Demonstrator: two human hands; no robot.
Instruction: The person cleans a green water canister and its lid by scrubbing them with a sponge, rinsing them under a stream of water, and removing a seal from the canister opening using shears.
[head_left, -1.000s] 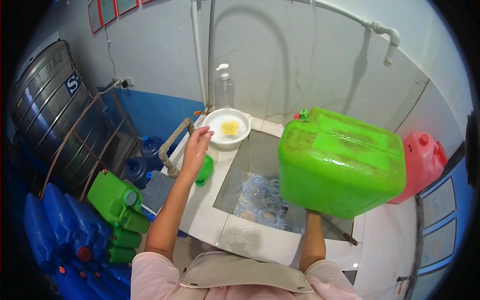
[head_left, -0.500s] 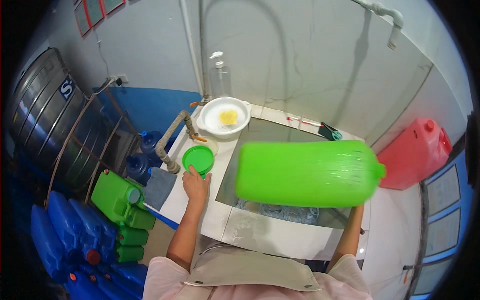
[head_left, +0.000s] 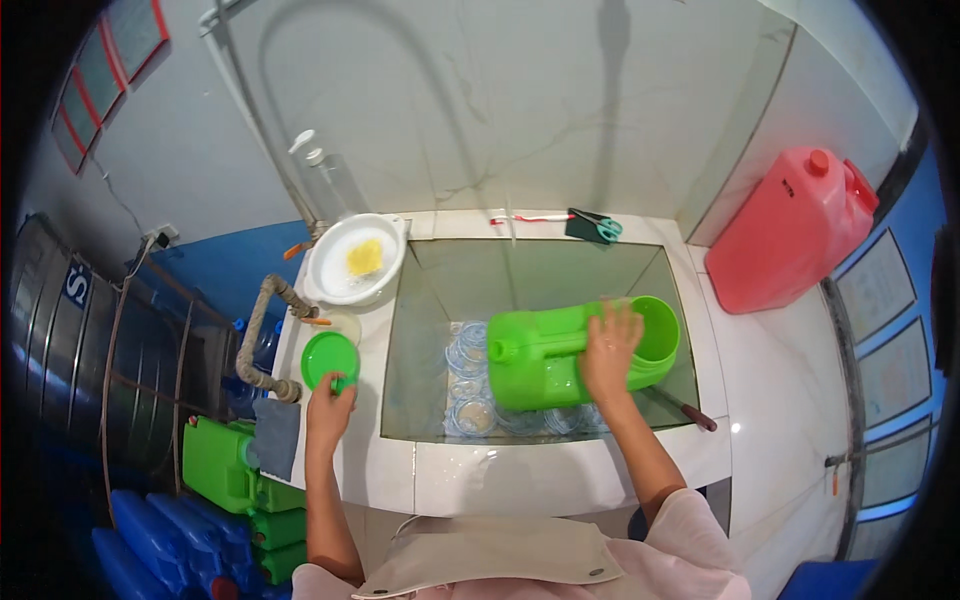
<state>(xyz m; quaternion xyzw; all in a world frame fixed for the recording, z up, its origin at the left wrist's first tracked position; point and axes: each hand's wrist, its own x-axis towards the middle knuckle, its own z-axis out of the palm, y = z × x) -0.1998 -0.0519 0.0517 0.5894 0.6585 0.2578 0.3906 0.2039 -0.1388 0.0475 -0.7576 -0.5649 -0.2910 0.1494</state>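
A green plastic jug (head_left: 540, 375) lies on its side in the sunken glass-walled basin, its wide round mouth facing right and a small capped spout at the left end. My right hand (head_left: 608, 350) rests over the jug beside its handle, fingers spread and slightly blurred. On the counter left of the basin is a round green lid (head_left: 328, 357). My left hand (head_left: 330, 402) is at the lid's near edge, fingertips pinched on it; a bit of green shows between them. Several clear round, ring-like pieces (head_left: 470, 385) sit on the basin floor, partly hidden by the jug.
A white bowl (head_left: 327, 290) of suds holds a yellow sponge (head_left: 365, 257); behind it stands a pump bottle (head_left: 335, 185). Scissors (head_left: 605, 230) and a toothbrush (head_left: 535, 217) lie on the back ledge. A tool's brown handle (head_left: 698, 416) crosses the basin's right rim. A red jug (head_left: 785, 235) stands right.
The green jug has come down from above the basin into it, turned so its wide mouth faces right. My right hand now shows on top of it. My left hand stays by the lid.
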